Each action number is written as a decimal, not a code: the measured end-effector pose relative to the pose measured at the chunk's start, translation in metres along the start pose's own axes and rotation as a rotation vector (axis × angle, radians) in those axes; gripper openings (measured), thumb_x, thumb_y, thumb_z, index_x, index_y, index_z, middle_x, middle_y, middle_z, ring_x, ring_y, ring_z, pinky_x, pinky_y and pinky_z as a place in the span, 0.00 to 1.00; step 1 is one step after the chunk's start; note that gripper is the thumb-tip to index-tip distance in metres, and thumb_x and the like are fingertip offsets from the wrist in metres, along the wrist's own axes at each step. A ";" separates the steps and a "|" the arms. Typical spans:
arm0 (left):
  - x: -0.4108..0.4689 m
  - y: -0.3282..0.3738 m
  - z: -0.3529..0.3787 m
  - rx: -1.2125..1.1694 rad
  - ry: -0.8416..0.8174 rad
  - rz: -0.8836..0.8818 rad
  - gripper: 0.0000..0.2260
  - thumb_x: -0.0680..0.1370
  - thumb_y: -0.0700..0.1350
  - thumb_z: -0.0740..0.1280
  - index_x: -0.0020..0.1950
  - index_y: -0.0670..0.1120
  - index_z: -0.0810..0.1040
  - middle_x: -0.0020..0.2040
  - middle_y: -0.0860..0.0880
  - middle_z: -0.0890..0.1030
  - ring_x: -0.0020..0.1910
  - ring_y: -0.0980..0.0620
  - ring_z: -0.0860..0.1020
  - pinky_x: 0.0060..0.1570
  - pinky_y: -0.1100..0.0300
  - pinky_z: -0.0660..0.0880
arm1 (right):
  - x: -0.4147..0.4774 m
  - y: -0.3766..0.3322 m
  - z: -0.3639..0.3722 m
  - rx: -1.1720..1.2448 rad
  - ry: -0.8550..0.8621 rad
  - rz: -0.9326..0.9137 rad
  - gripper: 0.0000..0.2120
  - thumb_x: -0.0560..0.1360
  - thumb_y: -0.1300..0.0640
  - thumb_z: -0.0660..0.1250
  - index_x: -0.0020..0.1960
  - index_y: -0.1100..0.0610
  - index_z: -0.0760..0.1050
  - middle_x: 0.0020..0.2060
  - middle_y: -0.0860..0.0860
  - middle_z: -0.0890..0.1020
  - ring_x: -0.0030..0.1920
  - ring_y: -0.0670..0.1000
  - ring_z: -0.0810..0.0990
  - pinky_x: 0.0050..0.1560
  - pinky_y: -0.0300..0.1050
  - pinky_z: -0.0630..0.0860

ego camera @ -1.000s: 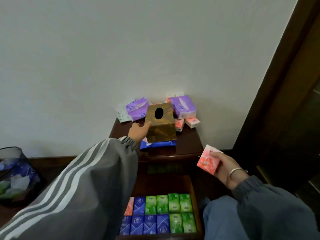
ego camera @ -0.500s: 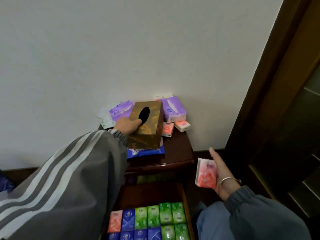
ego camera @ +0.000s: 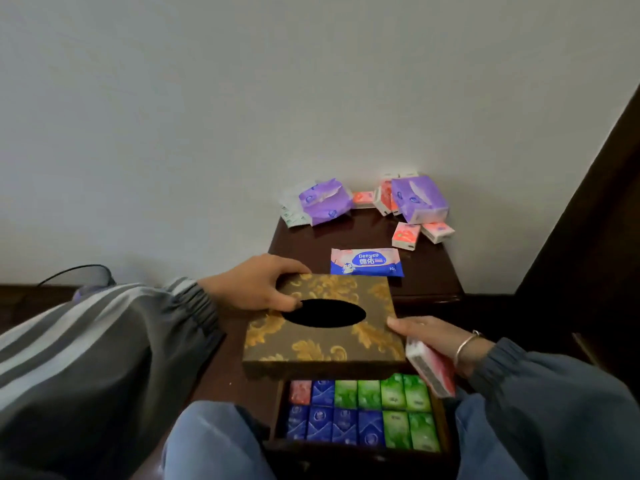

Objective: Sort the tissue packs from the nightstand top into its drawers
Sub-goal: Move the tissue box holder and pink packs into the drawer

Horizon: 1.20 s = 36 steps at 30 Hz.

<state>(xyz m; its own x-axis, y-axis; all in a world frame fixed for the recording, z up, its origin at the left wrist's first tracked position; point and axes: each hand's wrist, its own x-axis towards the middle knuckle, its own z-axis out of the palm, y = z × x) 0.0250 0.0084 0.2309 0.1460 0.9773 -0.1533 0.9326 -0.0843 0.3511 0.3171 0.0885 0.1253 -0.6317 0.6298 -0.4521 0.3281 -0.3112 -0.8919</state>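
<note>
Box [ego camera: 322,341] gripped at its 10 o'clock corner by curled left hand [ego camera: 252,289], steadied at 3 o'clock by right hand [ego camera: 426,336], long axis 9 to 3, above open drawer [ego camera: 360,448]. Pink pack [ego camera: 431,370] clamped under right palm, just beside drawer's 2 o'clock corner; more packs [ego camera: 406,235] waiting on nightstand [ego camera: 429,275] at 12 o'clock.

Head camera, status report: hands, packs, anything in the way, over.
Left grip holds tissue box. Right grip holds pink pack, thumb on box. Box hangs over open drawer, covering its far end. More packs on nightstand.
</note>
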 end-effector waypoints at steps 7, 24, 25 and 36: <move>0.002 -0.024 0.082 -0.349 -0.165 -0.074 0.21 0.73 0.50 0.71 0.65 0.54 0.74 0.57 0.53 0.80 0.55 0.57 0.79 0.58 0.61 0.74 | -0.008 0.065 0.009 0.166 0.013 0.364 0.26 0.51 0.35 0.77 0.33 0.58 0.84 0.29 0.55 0.82 0.26 0.51 0.80 0.27 0.40 0.76; -0.010 -0.031 0.277 -0.969 0.309 -0.751 0.21 0.80 0.57 0.59 0.70 0.49 0.67 0.65 0.49 0.74 0.64 0.49 0.73 0.62 0.60 0.67 | 0.075 0.116 0.003 0.216 0.318 0.581 0.27 0.66 0.37 0.69 0.26 0.62 0.76 0.20 0.56 0.75 0.19 0.52 0.73 0.24 0.37 0.73; -0.005 -0.034 0.276 -0.909 0.291 -0.773 0.19 0.80 0.57 0.58 0.68 0.49 0.68 0.64 0.49 0.75 0.62 0.49 0.74 0.57 0.60 0.67 | 0.078 0.116 0.005 0.218 0.316 0.592 0.26 0.66 0.37 0.69 0.28 0.61 0.77 0.22 0.55 0.76 0.22 0.52 0.74 0.26 0.38 0.74; 0.053 -0.054 0.274 -0.728 0.234 -0.786 0.15 0.81 0.51 0.59 0.63 0.44 0.68 0.59 0.43 0.77 0.55 0.44 0.77 0.51 0.53 0.73 | 0.113 0.143 0.024 0.045 0.437 0.414 0.17 0.74 0.46 0.67 0.52 0.59 0.78 0.38 0.52 0.80 0.39 0.53 0.78 0.44 0.44 0.74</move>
<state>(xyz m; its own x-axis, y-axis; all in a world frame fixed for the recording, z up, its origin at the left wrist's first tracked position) 0.0725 0.0117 -0.0498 -0.5424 0.7271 -0.4209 0.3082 0.6383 0.7054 0.2758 0.0981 -0.0534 -0.1071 0.6812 -0.7242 0.4491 -0.6167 -0.6465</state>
